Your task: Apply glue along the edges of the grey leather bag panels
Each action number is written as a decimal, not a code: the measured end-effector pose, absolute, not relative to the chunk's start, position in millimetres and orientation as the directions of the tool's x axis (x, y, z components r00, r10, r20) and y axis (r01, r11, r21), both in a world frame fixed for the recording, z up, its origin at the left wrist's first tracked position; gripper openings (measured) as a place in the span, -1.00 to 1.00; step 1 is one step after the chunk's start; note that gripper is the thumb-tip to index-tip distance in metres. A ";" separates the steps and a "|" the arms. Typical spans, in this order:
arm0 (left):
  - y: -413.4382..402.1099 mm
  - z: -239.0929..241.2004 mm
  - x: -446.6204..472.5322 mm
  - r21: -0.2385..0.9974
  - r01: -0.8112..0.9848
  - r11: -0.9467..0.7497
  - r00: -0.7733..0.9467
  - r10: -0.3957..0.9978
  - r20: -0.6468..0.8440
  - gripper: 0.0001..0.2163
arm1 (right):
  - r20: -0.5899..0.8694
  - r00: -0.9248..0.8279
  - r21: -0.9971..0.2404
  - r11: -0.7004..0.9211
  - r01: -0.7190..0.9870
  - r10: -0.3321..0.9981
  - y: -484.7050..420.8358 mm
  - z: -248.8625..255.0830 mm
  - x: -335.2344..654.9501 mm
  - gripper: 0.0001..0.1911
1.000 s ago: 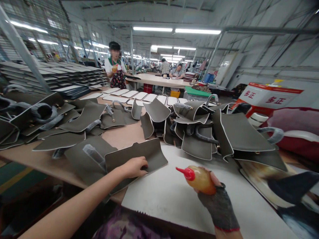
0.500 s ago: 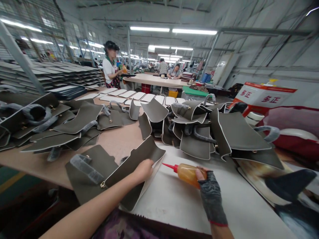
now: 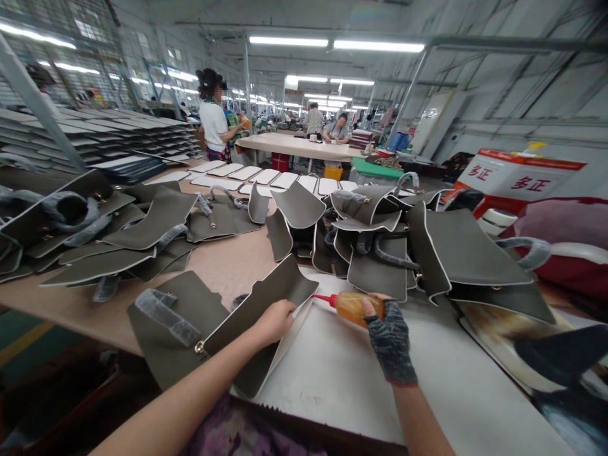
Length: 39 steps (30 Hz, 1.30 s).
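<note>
My left hand (image 3: 276, 322) is closed on the edge of an olive-grey handbag piece (image 3: 270, 282), which stands tilted and folded with its white edge facing right. A flat part of the same colour (image 3: 178, 326) lies to its left, carrying a plastic-wrapped handle (image 3: 166, 316) and a gold ring fitting. In a grey fingerless glove, my right hand (image 3: 387, 329) grips a squeeze bottle (image 3: 356, 307) of amber liquid. The bottle lies nearly level, and its red nozzle (image 3: 325, 298) points left, at or very near the upper corner of the piece's white edge.
A white board (image 3: 342, 373) covers the near tabletop. More handbag pieces are heaped at left (image 3: 128, 221) and right (image 3: 468, 247). White-edged panels (image 3: 247, 174) lie in rows behind. A red-and-white box (image 3: 517, 177) stands at right. One person (image 3: 213, 120) stands beyond the table; others work farther back.
My right hand has moved left and slightly up, bringing the bottle's red nozzle to the edge of the handbag piece. My left hand keeps its hold. The view has shifted slightly.
</note>
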<state>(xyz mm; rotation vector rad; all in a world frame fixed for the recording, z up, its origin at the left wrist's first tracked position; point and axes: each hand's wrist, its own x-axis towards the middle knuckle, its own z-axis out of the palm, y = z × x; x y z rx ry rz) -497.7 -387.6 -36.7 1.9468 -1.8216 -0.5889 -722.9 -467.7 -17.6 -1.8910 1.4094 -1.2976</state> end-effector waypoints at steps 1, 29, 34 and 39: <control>-387.7 -37.5 -497.7 0.563 -0.824 -0.064 0.057 -0.998 -0.029 -0.73 | 0.446 0.052 -0.762 -0.409 -0.502 -0.894 -468.0 -17.3 -722.2 -0.60; -384.4 -35.9 -498.8 0.576 -0.816 -0.044 0.027 -0.999 -0.038 -0.70 | 0.226 0.192 -0.857 -0.289 -0.426 -0.955 -422.3 -20.3 -731.0 -0.64; -384.1 -39.0 -498.6 0.580 -0.814 -0.034 0.033 -0.999 -0.012 -0.70 | 0.187 0.209 -0.879 -0.259 -0.400 -0.960 -410.9 -23.3 -731.5 -0.64; -384.3 -42.4 -499.0 0.563 -0.826 -0.016 0.017 -1.000 -0.004 -0.70 | 0.137 0.257 -0.886 -0.234 -0.400 -0.957 -398.5 -25.9 -733.7 -0.65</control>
